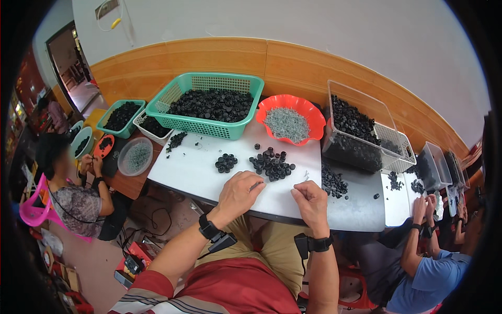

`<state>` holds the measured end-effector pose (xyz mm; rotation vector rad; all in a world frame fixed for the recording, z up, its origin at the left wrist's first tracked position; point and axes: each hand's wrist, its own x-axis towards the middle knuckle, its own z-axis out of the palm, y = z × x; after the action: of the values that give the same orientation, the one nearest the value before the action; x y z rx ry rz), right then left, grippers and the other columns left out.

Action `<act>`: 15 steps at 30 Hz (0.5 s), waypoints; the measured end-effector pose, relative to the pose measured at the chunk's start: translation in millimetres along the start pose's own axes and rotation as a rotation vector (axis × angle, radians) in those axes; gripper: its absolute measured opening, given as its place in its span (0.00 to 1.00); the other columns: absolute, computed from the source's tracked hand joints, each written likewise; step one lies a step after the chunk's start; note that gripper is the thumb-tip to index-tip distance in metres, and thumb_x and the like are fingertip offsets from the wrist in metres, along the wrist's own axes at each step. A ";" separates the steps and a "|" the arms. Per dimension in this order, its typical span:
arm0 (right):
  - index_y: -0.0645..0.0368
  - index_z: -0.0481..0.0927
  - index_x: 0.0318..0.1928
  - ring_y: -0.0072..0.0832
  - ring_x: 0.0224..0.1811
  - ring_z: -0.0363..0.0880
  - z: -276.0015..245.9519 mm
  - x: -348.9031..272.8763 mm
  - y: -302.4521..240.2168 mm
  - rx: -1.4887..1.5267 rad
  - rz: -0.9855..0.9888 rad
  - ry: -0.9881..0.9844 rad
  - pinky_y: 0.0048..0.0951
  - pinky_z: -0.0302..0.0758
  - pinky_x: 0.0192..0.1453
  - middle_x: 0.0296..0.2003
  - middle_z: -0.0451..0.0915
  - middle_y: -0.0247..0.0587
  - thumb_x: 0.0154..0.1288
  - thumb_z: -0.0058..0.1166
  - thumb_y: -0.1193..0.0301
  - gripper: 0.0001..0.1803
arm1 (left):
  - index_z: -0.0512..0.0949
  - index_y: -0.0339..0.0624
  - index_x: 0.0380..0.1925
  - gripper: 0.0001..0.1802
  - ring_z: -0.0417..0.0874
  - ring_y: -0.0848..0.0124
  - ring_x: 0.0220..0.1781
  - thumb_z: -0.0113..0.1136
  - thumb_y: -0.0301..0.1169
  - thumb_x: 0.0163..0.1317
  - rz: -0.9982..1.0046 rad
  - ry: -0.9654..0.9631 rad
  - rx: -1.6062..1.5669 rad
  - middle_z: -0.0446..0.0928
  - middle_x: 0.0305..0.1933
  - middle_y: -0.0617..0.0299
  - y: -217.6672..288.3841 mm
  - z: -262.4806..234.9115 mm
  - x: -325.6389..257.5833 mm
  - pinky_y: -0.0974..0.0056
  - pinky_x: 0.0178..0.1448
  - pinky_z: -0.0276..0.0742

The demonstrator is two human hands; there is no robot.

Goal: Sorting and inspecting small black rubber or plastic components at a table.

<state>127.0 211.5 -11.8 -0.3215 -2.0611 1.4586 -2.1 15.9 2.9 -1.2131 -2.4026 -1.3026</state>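
Black plastic everywhere on this bench, small round caps in heaps. Nearest me, at 6 o'clock, my two forearms come up over a red shirt, a dark band on each wrist.

Left hand: fingers curled in, a thin dark piece pinched at the fingertips, pointing toward 2 o'clock. I judge it a pin or small part; too small to tell more. Right hand: fingers curled narrow, thumb against forefinger; whether it holds anything I cannot tell.

Both hands rest at the near edge of the white board. Just beyond them, at 12 o'clock, lies the loose pile of black caps; a smaller cluster sits to its 9 o'clock, apart from it.

My judgement on doing this well: keep the hands low and close together over the board, feed from the near pile one cap at a time, and keep finished pieces in the separate cluster so the two do not mix.

Further out: orange scalloped bowl of pale grey bits at 1 o'clock, green basket heaped with black caps at 11 o'clock, clear bin at 2 o'clock. Other people work at 9 and 4 o'clock.
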 end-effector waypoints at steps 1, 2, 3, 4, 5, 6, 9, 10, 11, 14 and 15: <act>0.67 0.85 0.39 0.16 0.29 0.74 -0.5 0.2 -1.1 -0.002 0.006 -0.007 0.21 0.72 0.34 0.32 0.81 0.33 0.66 0.67 0.78 0.05 | 0.87 0.39 0.40 0.09 0.85 0.54 0.48 0.69 0.31 0.62 0.006 -0.007 0.008 0.86 0.45 0.54 0.6 -0.9 0.1 0.56 0.53 0.81; 0.67 0.85 0.39 0.16 0.29 0.74 -0.9 0.4 -2.3 -0.005 0.013 -0.014 0.21 0.73 0.34 0.32 0.81 0.33 0.66 0.67 0.78 0.05 | 0.87 0.39 0.40 0.09 0.85 0.54 0.48 0.69 0.31 0.62 0.012 -0.013 0.016 0.86 0.45 0.54 1.0 -1.7 0.0 0.55 0.52 0.81; 0.67 0.85 0.39 0.16 0.29 0.74 -1.1 0.3 -2.0 -0.009 0.013 -0.012 0.21 0.73 0.34 0.32 0.81 0.33 0.66 0.67 0.78 0.05 | 0.87 0.39 0.40 0.09 0.85 0.54 0.48 0.69 0.31 0.62 0.013 -0.014 0.011 0.86 0.45 0.54 1.4 -1.7 0.3 0.55 0.52 0.81; 0.67 0.85 0.39 0.16 0.29 0.74 -0.3 0.0 0.1 0.018 0.015 -0.008 0.21 0.73 0.34 0.32 0.81 0.33 0.66 0.67 0.78 0.05 | 0.87 0.40 0.41 0.09 0.85 0.54 0.48 0.69 0.31 0.62 0.014 -0.022 0.021 0.86 0.45 0.55 0.8 -1.4 0.4 0.55 0.52 0.81; 0.67 0.85 0.39 0.15 0.29 0.74 0.1 -0.5 1.3 0.045 0.017 -0.003 0.21 0.73 0.34 0.32 0.81 0.33 0.66 0.67 0.78 0.05 | 0.88 0.41 0.41 0.09 0.85 0.54 0.48 0.69 0.31 0.63 0.015 -0.030 0.030 0.86 0.44 0.55 0.3 -0.9 0.3 0.55 0.52 0.81; 0.67 0.85 0.39 0.15 0.29 0.74 0.1 -0.4 0.4 0.040 0.016 -0.003 0.21 0.73 0.34 0.32 0.81 0.33 0.66 0.67 0.78 0.05 | 0.88 0.41 0.41 0.09 0.85 0.54 0.48 0.69 0.31 0.63 0.016 -0.028 0.026 0.86 0.44 0.55 -0.5 -0.7 0.2 0.55 0.52 0.81; 0.67 0.85 0.39 0.15 0.30 0.74 -0.2 -0.3 -2.7 0.016 0.033 -0.018 0.21 0.73 0.35 0.33 0.81 0.33 0.67 0.66 0.78 0.05 | 0.88 0.43 0.43 0.10 0.84 0.56 0.47 0.68 0.32 0.63 0.026 -0.025 0.046 0.85 0.44 0.56 0.3 -0.5 -0.2 0.56 0.52 0.81; 0.67 0.85 0.39 0.15 0.29 0.74 0.0 -0.3 -3.4 0.006 0.039 -0.018 0.21 0.73 0.35 0.33 0.81 0.33 0.67 0.66 0.78 0.05 | 0.88 0.44 0.44 0.10 0.84 0.56 0.47 0.68 0.32 0.64 0.027 -0.037 0.059 0.85 0.44 0.57 1.7 -0.8 0.1 0.56 0.52 0.81; 0.67 0.85 0.39 0.15 0.29 0.74 0.0 0.2 -4.0 -0.003 0.044 -0.018 0.21 0.73 0.35 0.33 0.81 0.33 0.67 0.66 0.78 0.05 | 0.88 0.45 0.44 0.10 0.84 0.57 0.47 0.67 0.32 0.64 0.028 -0.049 0.072 0.84 0.44 0.58 3.0 -1.1 0.5 0.57 0.52 0.81; 0.68 0.85 0.39 0.15 0.29 0.74 0.5 1.1 -5.3 -0.007 0.026 -0.021 0.21 0.73 0.34 0.32 0.81 0.33 0.66 0.66 0.78 0.05 | 0.88 0.44 0.46 0.11 0.80 0.56 0.44 0.65 0.32 0.66 0.064 -0.033 0.056 0.81 0.42 0.58 2.0 0.7 0.3 0.54 0.50 0.79; 0.68 0.85 0.39 0.15 0.29 0.74 0.3 1.1 -5.0 -0.006 0.027 -0.021 0.21 0.73 0.34 0.32 0.81 0.33 0.66 0.66 0.78 0.05 | 0.88 0.44 0.46 0.11 0.80 0.56 0.44 0.65 0.32 0.66 0.063 -0.033 0.057 0.81 0.42 0.58 2.8 0.3 0.6 0.54 0.50 0.79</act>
<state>126.6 210.0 -6.9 -0.3383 -2.0861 1.4778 -0.4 17.2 4.8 -1.2940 -2.3855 -1.1976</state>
